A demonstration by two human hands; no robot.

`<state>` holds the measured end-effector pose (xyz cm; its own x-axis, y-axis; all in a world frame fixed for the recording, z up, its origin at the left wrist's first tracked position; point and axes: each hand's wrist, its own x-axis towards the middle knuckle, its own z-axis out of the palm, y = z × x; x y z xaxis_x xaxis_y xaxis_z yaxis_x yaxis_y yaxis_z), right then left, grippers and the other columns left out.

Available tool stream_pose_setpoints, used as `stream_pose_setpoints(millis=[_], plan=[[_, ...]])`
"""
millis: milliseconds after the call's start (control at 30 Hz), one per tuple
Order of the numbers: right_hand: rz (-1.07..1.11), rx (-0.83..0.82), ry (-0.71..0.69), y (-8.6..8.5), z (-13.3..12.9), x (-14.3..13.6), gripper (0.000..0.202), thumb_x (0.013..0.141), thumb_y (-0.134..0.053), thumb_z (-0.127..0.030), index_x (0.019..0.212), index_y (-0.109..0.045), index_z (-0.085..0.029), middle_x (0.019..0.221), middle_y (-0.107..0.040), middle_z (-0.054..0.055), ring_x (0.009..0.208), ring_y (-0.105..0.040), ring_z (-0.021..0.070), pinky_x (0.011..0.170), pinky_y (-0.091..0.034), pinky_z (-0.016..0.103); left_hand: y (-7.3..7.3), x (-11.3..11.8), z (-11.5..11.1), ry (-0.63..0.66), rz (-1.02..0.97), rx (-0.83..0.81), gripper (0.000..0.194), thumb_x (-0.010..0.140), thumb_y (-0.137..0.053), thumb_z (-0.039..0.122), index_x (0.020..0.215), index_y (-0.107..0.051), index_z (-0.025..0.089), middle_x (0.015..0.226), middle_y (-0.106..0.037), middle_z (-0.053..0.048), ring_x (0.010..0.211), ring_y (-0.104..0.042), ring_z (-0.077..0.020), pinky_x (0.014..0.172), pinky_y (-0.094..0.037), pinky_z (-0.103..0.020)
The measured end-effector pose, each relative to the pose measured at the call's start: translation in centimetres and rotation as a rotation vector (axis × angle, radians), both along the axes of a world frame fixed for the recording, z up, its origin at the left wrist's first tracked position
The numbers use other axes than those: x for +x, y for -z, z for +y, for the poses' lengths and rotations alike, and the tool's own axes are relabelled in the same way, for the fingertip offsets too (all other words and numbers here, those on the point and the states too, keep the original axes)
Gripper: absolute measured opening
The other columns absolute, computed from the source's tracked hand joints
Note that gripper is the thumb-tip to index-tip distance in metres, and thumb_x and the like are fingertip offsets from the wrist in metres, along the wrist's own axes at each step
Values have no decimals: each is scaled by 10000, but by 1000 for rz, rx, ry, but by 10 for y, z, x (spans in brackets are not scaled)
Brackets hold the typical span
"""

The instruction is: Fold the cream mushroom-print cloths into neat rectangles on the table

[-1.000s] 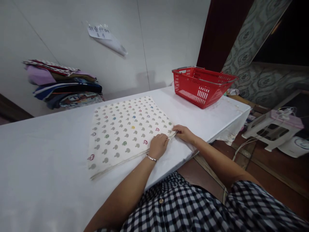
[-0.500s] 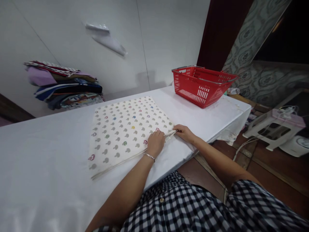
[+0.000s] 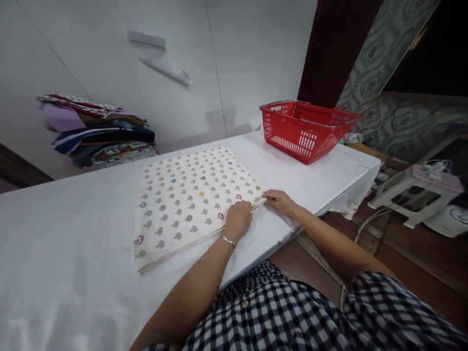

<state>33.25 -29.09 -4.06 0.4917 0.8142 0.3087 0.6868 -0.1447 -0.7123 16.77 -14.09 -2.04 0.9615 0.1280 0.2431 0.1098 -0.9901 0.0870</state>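
Note:
A cream folded cloth (image 3: 193,190) printed with small grey and coloured mushrooms lies flat on the white-covered table (image 3: 84,234). Its layers show along the near edge. My left hand (image 3: 238,221), with a silver bracelet at the wrist, closes over that near edge, fingers together on top and the thumb hidden. Just to its right, my right hand (image 3: 278,201) pinches the near right corner of the cloth between thumb and fingers. A short stretch of layered edge shows between the two hands.
A red plastic basket (image 3: 307,131) stands at the table's far right. Against the wall, at the back left, is a stack of folded fabrics (image 3: 98,129). On the floor to the right stands a stool (image 3: 420,187) with cables.
My left hand has shifted slightly right and down along the cloth's near edge. My right hand keeps its pinch at the corner, and the layers there look closer together.

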Motion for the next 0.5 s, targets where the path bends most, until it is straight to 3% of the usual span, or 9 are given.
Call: stream_pose_setpoints(millis=[167, 267, 400, 500], plan=[[-94, -9, 33, 0, -4, -5, 289, 781, -545, -136, 1002, -699, -243, 1155, -643, 50, 1053, -589, 204, 951, -439, 365, -2, -1, 1, 44, 25, -8, 156, 892, -426, 158, 957, -566, 179, 944, -619, -73, 916, -545, -216, 784, -414, -353], [-8, 39, 179, 1, -9, -6, 330, 770, -551, -130, 1059, -678, -224, 1269, -579, 70, 975, -616, 186, 863, -493, 341, -4, -2, 2, 85, 3, -57, 112, 887, -502, 257, 903, -588, 188, 970, -611, -65, 938, -535, -212, 789, -419, -346], [423, -52, 411, -2, -13, -4, 296, 806, -575, -186, 1097, -618, -161, 934, -693, 75, 551, -584, 98, 508, -488, 228, -6, 2, 1, 57, -18, -148, 213, 875, -539, 393, 874, -612, 192, 937, -609, -53, 920, -535, -204, 787, -424, -337], [743, -163, 373, -12, -12, -7, 138, 819, -611, -217, 929, -622, -134, 719, -687, 50, 429, -540, 85, 359, -391, 188, -6, 11, -2, 45, -33, -186, 209, 882, -530, 384, 882, -624, 197, 922, -615, -45, 910, -544, -190, 788, -427, -318]])
